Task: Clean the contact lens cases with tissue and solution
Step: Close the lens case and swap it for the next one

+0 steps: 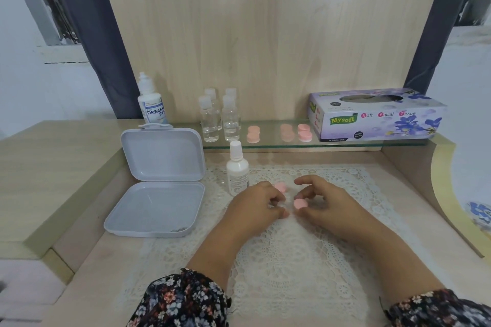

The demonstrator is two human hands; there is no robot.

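Pink lens case (300,203) pinched in curled right hand (325,199); left hand (256,202) grips its other end

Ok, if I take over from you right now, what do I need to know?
Left hand rests curled on the lace mat beside one pink cap. Right hand pinches another pink cap.
More pink cases wait on the glass shelf beside the tissue box. White solution bottle stands capped on the mat.
Done: nothing wiped that I can see. Left: tissue, solution, wipe every case.
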